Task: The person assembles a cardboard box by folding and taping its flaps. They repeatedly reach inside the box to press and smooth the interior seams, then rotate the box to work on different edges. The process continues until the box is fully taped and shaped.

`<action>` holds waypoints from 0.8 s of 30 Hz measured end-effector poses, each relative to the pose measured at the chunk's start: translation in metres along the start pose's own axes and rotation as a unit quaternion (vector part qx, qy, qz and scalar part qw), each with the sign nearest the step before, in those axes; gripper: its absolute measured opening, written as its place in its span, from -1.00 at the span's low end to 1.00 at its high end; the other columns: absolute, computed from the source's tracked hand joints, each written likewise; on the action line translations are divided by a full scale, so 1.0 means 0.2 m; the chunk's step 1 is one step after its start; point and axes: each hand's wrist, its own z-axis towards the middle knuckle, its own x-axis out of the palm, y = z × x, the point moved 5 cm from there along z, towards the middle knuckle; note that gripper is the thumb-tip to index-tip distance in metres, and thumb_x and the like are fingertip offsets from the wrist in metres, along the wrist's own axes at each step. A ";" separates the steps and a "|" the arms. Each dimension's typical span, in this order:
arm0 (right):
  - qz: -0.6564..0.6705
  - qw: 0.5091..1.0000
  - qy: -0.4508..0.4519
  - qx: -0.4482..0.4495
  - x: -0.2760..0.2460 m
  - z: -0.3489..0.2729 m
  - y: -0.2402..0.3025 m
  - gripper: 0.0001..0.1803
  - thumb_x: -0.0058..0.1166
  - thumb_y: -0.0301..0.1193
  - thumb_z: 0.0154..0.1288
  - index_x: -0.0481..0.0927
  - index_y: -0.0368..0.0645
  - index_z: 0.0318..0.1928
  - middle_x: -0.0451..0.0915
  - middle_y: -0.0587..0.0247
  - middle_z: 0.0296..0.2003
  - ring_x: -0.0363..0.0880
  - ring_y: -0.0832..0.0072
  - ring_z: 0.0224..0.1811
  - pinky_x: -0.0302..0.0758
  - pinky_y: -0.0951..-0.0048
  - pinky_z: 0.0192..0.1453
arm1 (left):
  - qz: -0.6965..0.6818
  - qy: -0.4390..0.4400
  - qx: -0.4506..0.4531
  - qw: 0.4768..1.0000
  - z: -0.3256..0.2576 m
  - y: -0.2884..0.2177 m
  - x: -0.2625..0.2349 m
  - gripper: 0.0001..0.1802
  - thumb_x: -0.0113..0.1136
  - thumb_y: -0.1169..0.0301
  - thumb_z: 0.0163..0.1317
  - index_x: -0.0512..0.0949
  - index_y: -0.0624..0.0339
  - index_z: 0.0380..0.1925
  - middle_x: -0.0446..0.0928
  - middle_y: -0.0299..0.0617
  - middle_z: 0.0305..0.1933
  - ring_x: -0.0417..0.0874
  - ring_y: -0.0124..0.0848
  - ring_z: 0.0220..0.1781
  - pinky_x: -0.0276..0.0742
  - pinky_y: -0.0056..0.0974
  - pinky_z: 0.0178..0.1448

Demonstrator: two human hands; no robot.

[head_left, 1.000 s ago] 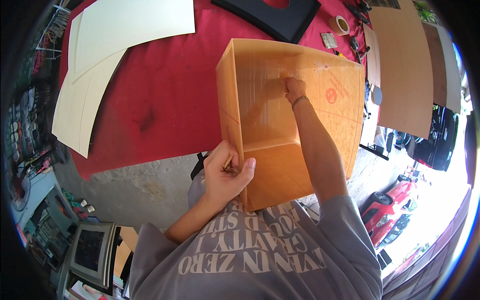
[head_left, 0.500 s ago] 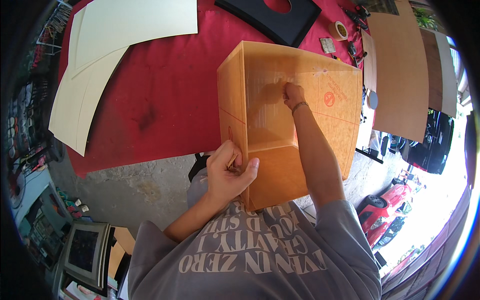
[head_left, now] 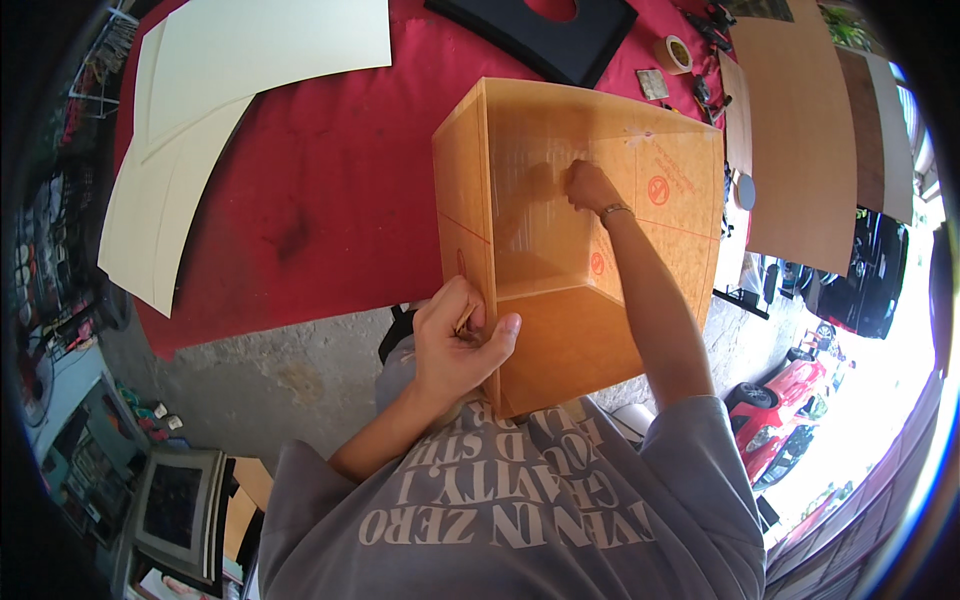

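Note:
An open box (head_left: 545, 350) covered in orange-brown protective film with red printed marks rests partly on the red-covered table, its opening toward me. My left hand (head_left: 458, 335) grips the box's near left edge, thumb on the inner side and fingers curled outside. A bit of something tan shows between those fingers; I cannot make out what it is. Deep inside the box, my right hand (head_left: 592, 187) is closed near the inner back wall, which looks glossy. What its fingers hold, if anything, is hidden.
Cream sheets (head_left: 260, 50) lie on the red cloth (head_left: 320, 200) at the left. A black panel with a round cutout (head_left: 545, 35) lies beyond the box, a tape roll (head_left: 675, 54) and small tools to its right. Large brown boards (head_left: 795, 150) stand at the right.
Inside the box, my right hand has shifted slightly, its wrist and forearm moving to the right. My left hand keeps its grip on the edge.

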 end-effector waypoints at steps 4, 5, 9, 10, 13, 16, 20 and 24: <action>-0.156 0.979 0.039 -0.128 -0.42 -0.52 0.36 -0.80 0.11 -0.34 0.43 0.62 -0.24 -0.16 0.70 -0.13 -0.23 0.72 -0.02 -0.18 0.61 0.06 -0.10 | -0.049 -0.023 0.092 0.994 0.03 -0.13 -0.09 -0.51 0.62 0.19 0.10 0.43 0.20 -0.45 0.33 -0.26 -0.51 0.33 -0.46 -0.49 0.26 -0.31 -0.41; -0.086 0.984 0.008 -0.155 -0.54 -0.69 0.46 -0.83 0.15 -0.36 0.44 0.59 -0.23 -0.19 0.69 0.01 -0.27 0.69 0.15 -0.27 0.57 0.19 -0.16 | -0.075 -0.049 0.151 0.984 0.03 -0.19 -0.11 -0.49 0.64 0.13 0.10 0.47 0.20 -0.39 0.37 -0.26 -0.48 0.36 -0.46 -0.46 0.29 -0.30 -0.39; 0.171 0.939 -0.042 -0.295 -0.77 -1.34 0.83 -0.79 0.31 -0.51 0.32 0.57 -0.20 -0.10 0.67 0.19 -0.29 0.69 0.25 -0.32 0.57 0.32 -0.23 | -0.190 -0.118 0.154 0.962 0.05 -0.35 -0.11 -0.33 0.60 0.03 0.13 0.53 0.33 -0.03 0.59 -0.03 -0.17 0.61 -0.34 -0.22 0.52 -0.29 -0.19; 0.187 0.903 -0.067 -0.381 -0.77 -1.42 0.94 -0.72 0.36 -0.52 0.28 0.56 -0.20 -0.05 0.68 0.19 -0.28 0.70 0.26 -0.33 0.58 0.34 -0.26 | -0.194 -0.113 0.187 0.956 0.06 -0.39 -0.06 -0.34 0.56 0.05 0.20 0.51 0.36 0.03 0.60 0.06 -0.08 0.65 -0.31 -0.15 0.55 -0.30 -0.15; 0.192 0.834 -0.124 -0.502 -0.72 -1.51 1.10 -0.66 0.43 -0.54 0.22 0.60 -0.18 -0.03 0.71 0.18 -0.28 0.72 0.31 -0.36 0.61 0.37 -0.31 | -0.133 -0.008 0.238 0.962 0.10 -0.48 -0.01 -0.44 0.38 0.14 0.39 0.49 0.41 0.12 0.63 0.20 0.03 0.73 -0.23 -0.03 0.62 -0.32 -0.03; 0.193 0.835 -0.135 -0.497 -0.73 -1.47 1.04 -0.75 0.42 -0.55 0.21 0.65 -0.19 -0.12 0.71 0.21 -0.31 0.72 0.37 -0.38 0.60 0.39 -0.36 | -0.091 -0.012 0.218 0.972 0.11 -0.45 -0.03 -0.59 0.20 0.23 0.52 0.51 0.41 0.07 0.66 0.14 -0.06 0.70 -0.31 -0.17 0.59 -0.37 -0.13; 0.181 0.944 -0.143 -0.238 -0.75 -1.07 0.58 -0.93 0.24 -0.51 0.37 0.67 -0.24 -0.19 0.65 0.26 -0.46 0.62 0.50 -0.43 0.50 0.49 -0.29 | -0.233 -0.084 0.190 0.950 0.13 -0.33 -0.15 -0.61 0.30 0.17 0.46 0.55 0.36 -0.08 0.63 -0.10 -0.27 0.48 -0.51 -0.45 0.38 -0.40 -0.40; -0.178 0.967 0.005 -0.185 -0.34 -0.40 0.24 -0.52 -0.02 -0.37 0.50 0.47 -0.31 0.34 0.72 -0.14 -0.14 0.73 0.00 -0.06 0.63 0.11 0.03 | -0.062 -0.030 0.275 0.959 0.18 -0.31 -0.10 -0.46 0.69 0.21 0.06 0.53 0.23 -0.17 0.46 -0.31 -0.39 0.32 -0.58 -0.49 0.17 -0.39 -0.47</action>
